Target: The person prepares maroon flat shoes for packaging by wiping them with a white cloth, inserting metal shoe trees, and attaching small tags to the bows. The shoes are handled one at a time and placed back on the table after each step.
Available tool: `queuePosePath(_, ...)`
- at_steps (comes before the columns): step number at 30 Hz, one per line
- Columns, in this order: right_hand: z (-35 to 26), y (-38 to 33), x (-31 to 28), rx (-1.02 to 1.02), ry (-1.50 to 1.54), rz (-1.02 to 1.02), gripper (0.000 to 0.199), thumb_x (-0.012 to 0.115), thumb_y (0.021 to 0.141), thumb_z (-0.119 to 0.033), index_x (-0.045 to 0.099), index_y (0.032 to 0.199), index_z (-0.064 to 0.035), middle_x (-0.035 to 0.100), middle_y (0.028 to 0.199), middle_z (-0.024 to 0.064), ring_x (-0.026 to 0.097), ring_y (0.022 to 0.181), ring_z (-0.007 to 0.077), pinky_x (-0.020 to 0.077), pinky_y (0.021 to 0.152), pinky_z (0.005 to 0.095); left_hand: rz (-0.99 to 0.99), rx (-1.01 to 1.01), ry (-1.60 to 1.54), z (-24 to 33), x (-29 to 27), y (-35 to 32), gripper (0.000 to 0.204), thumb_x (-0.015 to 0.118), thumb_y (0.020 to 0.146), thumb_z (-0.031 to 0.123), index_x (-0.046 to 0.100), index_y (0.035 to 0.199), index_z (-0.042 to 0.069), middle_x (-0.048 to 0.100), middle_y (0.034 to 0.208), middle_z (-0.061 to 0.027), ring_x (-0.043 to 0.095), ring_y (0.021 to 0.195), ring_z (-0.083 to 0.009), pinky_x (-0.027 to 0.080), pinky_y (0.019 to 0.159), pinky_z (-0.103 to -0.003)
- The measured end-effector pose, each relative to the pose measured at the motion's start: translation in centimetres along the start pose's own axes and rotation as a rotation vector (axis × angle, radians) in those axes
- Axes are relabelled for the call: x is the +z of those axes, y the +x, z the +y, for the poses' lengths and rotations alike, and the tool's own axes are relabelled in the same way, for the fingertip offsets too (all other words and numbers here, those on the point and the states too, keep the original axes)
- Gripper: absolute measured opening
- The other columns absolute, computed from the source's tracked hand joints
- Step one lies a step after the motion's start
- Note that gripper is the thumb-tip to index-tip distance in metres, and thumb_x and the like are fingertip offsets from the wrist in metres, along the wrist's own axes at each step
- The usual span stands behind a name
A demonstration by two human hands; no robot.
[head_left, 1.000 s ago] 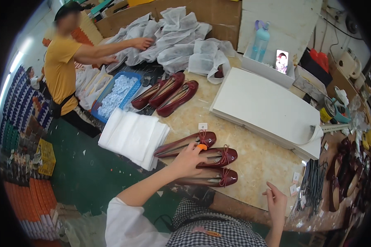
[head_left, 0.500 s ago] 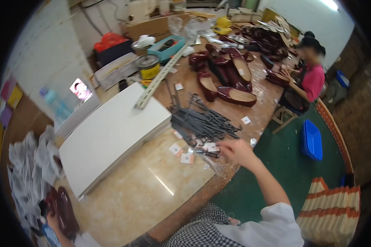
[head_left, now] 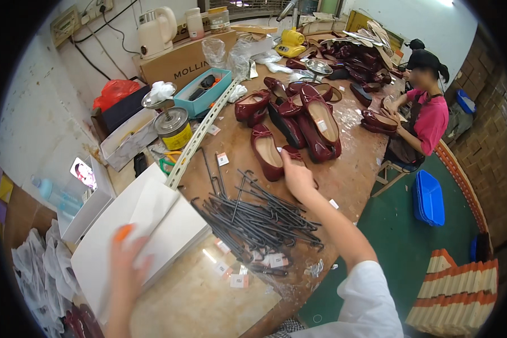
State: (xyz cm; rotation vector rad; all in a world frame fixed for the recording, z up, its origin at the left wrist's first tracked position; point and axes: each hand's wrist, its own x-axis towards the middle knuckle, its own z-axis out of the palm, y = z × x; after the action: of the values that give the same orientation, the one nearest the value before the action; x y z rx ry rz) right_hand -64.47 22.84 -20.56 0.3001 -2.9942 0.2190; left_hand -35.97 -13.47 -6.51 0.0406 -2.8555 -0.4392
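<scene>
Bright, even light all round, with a white ceiling light (head_left: 445, 3) glowing at the top edge! Look at the glare: a pale streak across the tan marbled tabletop (head_left: 194, 296), glints popping on the glossy dark-red shoes (head_left: 321, 149). The bare left hand (head_left: 127, 262) with its orange finger cover (head_left: 123, 232)? Smeared by motion blur! And out at the rim, fisheye bending, corners sinking into black

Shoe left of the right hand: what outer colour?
The shoe is dark red, best seen in head view.
</scene>
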Motion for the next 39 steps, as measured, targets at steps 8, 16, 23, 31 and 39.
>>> queuePosePath(8,3.8,3.7,0.1,-0.551,0.117,-0.432,0.035,0.063,0.078,-0.018,0.064,0.11,-0.0034,0.067,0.089,0.0241,0.068,0.082,0.035,0.0538,0.072,0.045,-0.203,0.516,-0.194,13.6,16.5,13.7,0.069,0.076,0.074,0.029,0.048,0.135,0.012,0.043,0.138,-0.0207,0.035,0.133,-0.0389,0.033,0.109,-0.046)
queuePosePath(16,6.5,8.7,-6.7,-0.034,-0.029,0.227,0.022,0.071,0.074,-0.022,0.066,0.088,-0.0049,0.066,0.084,0.0194,0.064,0.085,0.0341,0.0514,0.075,0.0475,-0.319,0.523,-0.172,17.8,22.0,16.9,0.087,0.08,0.063,0.05,0.048,0.136,0.013,0.061,0.099,-0.0163,0.054,0.102,-0.0344,0.038,0.101,-0.044)
queuePosePath(23,12.5,4.9,-4.7,-0.147,-0.059,0.499,0.017,0.064,0.085,-0.02,0.065,0.097,-0.0081,0.065,0.087,0.0076,0.058,0.091,0.0269,0.0424,0.079,0.0423,-0.297,0.616,-0.231,19.8,25.1,15.1,0.05,0.078,0.063,0.051,0.071,0.095,0.013,0.057,0.091,-0.0099,0.058,0.095,-0.0247,0.041,0.078,-0.039)
queuePosePath(31,8.9,-14.4,-10.1,0.096,0.556,0.284,0.017,0.064,0.086,-0.011,0.065,0.101,-0.0014,0.062,0.073,0.0108,0.057,0.071,0.0223,0.0446,0.067,0.0342,0.061,0.704,-0.538,19.7,14.8,15.2,0.028,0.077,0.07,0.038,0.068,0.083,0.014,0.05,0.082,-0.0075,0.053,0.076,-0.0264,0.042,0.067,-0.037)
queuePosePath(39,-2.3,-25.3,-12.5,-0.534,0.527,0.221,0.016,0.075,0.069,-0.009,0.059,0.068,-0.0059,0.049,0.059,0.0063,0.048,0.057,0.0235,0.0333,0.054,0.0368,0.165,0.715,-0.206,12.0,2.3,-10.4,0.029,0.077,0.068,0.029,0.069,0.094,0.018,0.046,0.065,0.002,0.05,0.057,-0.0108,0.034,0.047,-0.025)
